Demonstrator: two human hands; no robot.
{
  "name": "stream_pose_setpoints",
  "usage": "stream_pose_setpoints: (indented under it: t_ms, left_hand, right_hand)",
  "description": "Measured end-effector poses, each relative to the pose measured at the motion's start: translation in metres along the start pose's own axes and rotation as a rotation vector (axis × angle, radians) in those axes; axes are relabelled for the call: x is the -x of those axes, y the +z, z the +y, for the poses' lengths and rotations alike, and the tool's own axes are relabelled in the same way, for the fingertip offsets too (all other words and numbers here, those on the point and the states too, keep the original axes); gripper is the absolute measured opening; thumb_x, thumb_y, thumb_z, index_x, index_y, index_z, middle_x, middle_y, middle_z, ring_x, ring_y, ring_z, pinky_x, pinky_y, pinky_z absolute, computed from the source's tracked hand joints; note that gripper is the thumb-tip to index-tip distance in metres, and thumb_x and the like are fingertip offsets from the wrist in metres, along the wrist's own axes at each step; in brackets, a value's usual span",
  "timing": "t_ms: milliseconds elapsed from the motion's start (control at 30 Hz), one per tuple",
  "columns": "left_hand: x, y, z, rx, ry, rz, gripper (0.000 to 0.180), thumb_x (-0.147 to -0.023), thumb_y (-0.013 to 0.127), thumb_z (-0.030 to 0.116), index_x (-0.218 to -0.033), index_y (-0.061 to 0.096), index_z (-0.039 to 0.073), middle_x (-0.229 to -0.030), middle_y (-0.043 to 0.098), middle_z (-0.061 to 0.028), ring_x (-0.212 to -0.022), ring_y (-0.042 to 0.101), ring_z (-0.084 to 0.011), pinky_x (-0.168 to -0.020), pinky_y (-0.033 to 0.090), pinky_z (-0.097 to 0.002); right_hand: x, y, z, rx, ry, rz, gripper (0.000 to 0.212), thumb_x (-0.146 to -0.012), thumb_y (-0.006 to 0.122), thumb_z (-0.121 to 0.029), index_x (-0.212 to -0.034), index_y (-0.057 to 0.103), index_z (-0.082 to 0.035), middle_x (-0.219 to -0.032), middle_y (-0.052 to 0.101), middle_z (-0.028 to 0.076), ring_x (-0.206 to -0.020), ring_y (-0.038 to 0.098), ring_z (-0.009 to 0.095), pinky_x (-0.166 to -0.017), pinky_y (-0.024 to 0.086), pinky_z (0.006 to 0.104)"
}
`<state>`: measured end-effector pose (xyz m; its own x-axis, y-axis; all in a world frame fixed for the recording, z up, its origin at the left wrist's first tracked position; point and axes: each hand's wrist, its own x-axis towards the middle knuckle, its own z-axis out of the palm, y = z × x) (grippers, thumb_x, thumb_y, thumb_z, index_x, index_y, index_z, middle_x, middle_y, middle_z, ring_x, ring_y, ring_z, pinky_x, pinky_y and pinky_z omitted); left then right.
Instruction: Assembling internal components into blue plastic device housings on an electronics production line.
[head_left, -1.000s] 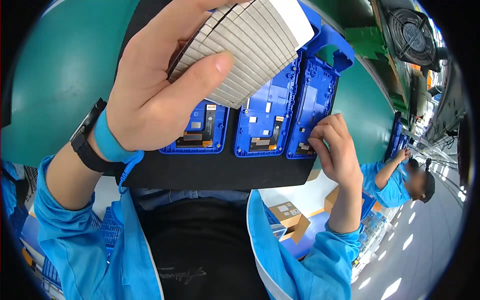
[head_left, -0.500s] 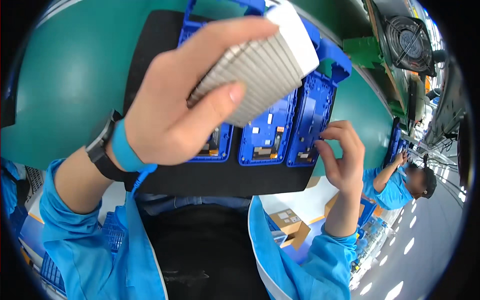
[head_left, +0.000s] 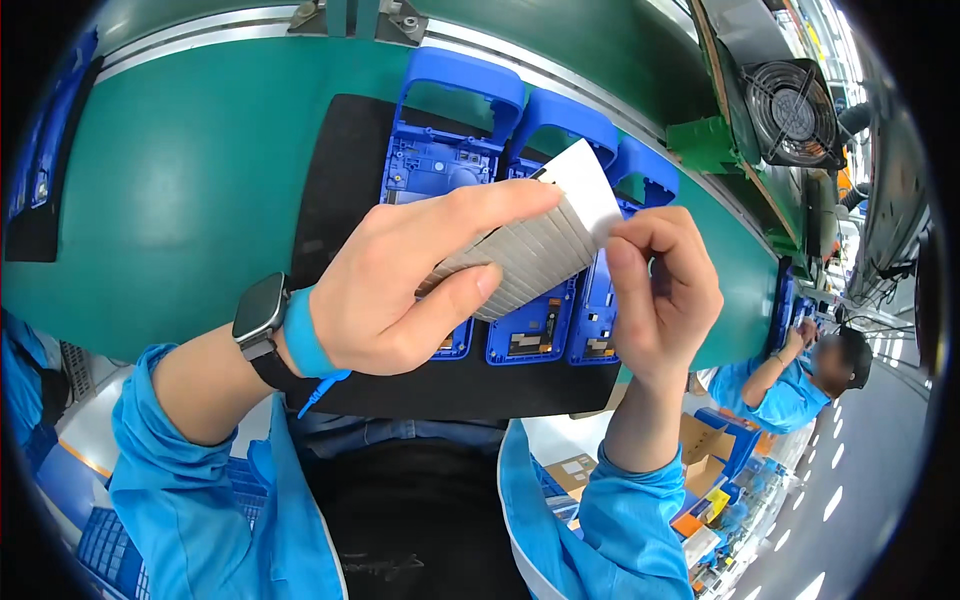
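Observation:
My left hand (head_left: 400,270) is closed round a sheet of narrow grey strips on a white backing (head_left: 540,255), fingers along its upper edge and thumb across its face. The sheet tilts above the work surface, its bare white end toward the right. At that end, my right hand (head_left: 665,290) pinches the sheet's edge between thumb and forefinger; whether a single strip is between the fingertips I cannot make out. Beneath lie three blue plastic housings with looped ends: a left one (head_left: 435,170), a middle one (head_left: 525,330) and a right one (head_left: 645,175), partly hidden by my hands and the sheet.
The housings rest on a black mat (head_left: 325,220) on a green table (head_left: 200,200). A metal rail (head_left: 250,30) runs along the far side. A fan (head_left: 793,112) stands at the far right. Another person (head_left: 785,385) works beyond the table's right end. More blue parts (head_left: 50,130) lie far left.
My right hand has come up from the right housing to the white end of the sheet. My left hand and the sheet sit lower and farther right in view, and the view itself has shifted.

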<state>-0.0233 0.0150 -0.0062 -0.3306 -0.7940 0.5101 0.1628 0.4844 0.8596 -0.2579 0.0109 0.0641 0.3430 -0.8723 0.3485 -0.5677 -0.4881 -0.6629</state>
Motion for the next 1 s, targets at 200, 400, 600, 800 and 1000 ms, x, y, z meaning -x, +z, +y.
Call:
stream_pose_setpoints:
  t_ms: [200,400,600,800,1000]
  left_hand:
    - [0.0,-0.001,0.0,0.022,0.0,-0.005,0.054,-0.088,0.055,-0.001,-0.142,0.05,0.0,-0.115,0.068,-0.0224,-0.098,0.07,-0.0379,-0.085,0.055,-0.0401]
    - [0.0,-0.006,-0.003,-0.018,0.012,-0.084,0.051,-0.098,0.056,0.016,-0.145,0.045,-0.001,-0.119,0.067,-0.0209,-0.101,0.071,-0.0287,-0.085,0.056,-0.037]
    - [0.002,-0.001,-0.001,0.206,-0.178,0.023,0.055,-0.099,0.058,0.013,-0.15,0.04,0.001,-0.13,0.062,-0.0165,-0.119,0.062,-0.0218,-0.099,0.049,-0.0334]
    - [-0.008,-0.01,-0.002,0.268,-0.181,0.307,0.062,-0.098,0.056,0.004,-0.154,0.03,0.002,-0.137,0.058,-0.0189,-0.124,0.058,-0.022,-0.105,0.045,-0.0329]
    - [-0.012,-0.01,-0.003,0.357,-0.166,0.38,0.056,-0.099,0.05,-0.005,-0.15,0.029,-0.006,-0.139,0.054,-0.0186,-0.129,0.052,-0.02,-0.11,0.039,-0.0334]
  right_hand:
    - [0.001,0.001,0.001,0.03,0.003,-0.043,0.009,-0.087,0.07,0.006,-0.094,0.066,0.003,-0.09,0.061,0.008,-0.074,0.056,0.013,-0.065,0.044,0.0242]
    - [-0.001,0.001,0.003,0.106,-0.019,-0.072,0.014,-0.082,0.074,0.006,-0.091,0.065,0.0,-0.088,0.061,0.01,-0.073,0.06,0.019,-0.065,0.048,0.029]
    - [0.006,0.012,0.006,0.304,-0.181,0.015,0.017,-0.079,0.072,0.008,-0.09,0.062,-0.001,-0.089,0.059,0.011,-0.074,0.058,0.025,-0.065,0.047,0.0329]
    - [0.01,-0.004,-0.001,0.05,-0.121,-0.157,0.012,-0.082,0.066,0.007,-0.089,0.058,0.001,-0.089,0.058,0.013,-0.076,0.053,0.022,-0.065,0.042,0.031]
    - [0.009,0.007,0.007,0.123,0.031,-0.648,0.013,-0.082,0.066,0.008,-0.09,0.06,0.0,-0.088,0.056,0.012,-0.078,0.059,0.031,-0.068,0.048,0.0373]
